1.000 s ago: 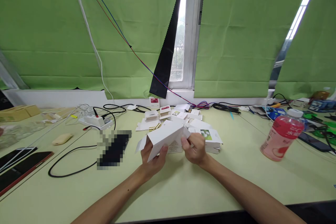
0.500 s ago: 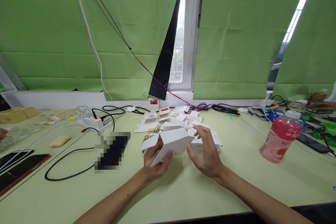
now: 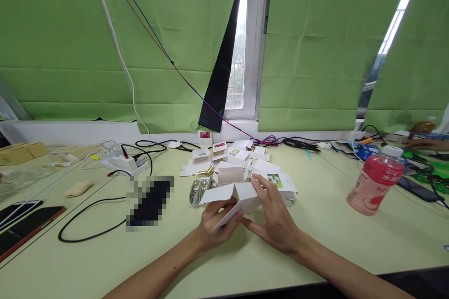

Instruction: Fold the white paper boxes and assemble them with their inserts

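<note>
One box (image 3: 247, 194) up over the counter (image 3: 333, 243): my left hand (image 3: 218, 225) grips its open end, my right hand (image 3: 277, 219) touches the other, gripping or not I can't tell. Flaps (image 3: 218, 194) stick out, so I judge it shaped but unclosed; foil packs (image 3: 203, 188) lie just beyond.

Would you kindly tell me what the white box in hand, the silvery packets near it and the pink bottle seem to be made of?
White box: probably thin cardboard, smooth and matt, judging by its straight creases and thin flaps.
Silvery packets: perhaps foil or metallised film, given their bright, uneven glints.
Pink bottle: likely plastic with a glossy finish, though glass isn't ruled out.
</note>
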The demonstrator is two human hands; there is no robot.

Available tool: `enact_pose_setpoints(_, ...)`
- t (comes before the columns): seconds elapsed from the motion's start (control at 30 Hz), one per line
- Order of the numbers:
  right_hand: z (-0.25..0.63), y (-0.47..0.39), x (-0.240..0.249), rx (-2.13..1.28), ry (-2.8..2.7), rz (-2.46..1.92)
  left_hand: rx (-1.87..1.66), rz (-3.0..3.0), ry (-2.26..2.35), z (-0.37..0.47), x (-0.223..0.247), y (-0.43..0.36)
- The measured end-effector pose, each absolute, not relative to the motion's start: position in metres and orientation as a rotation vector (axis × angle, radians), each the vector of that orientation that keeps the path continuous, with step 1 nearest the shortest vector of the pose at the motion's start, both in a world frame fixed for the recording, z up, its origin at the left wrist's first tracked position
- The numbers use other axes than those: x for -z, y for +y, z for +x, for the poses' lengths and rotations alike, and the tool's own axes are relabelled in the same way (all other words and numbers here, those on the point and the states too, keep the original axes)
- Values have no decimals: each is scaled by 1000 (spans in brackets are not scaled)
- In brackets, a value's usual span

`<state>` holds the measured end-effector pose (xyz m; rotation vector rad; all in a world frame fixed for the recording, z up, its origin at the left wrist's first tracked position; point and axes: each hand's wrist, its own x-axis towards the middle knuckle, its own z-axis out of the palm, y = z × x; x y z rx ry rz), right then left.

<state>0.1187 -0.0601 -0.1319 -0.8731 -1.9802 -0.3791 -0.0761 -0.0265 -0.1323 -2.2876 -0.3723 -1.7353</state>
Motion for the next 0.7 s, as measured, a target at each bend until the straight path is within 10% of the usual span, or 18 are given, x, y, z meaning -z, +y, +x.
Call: enact_pose_setpoints(0.7,117,-65,127,462,-1907,-722,1713,-2453,-310,-75,132,-28)
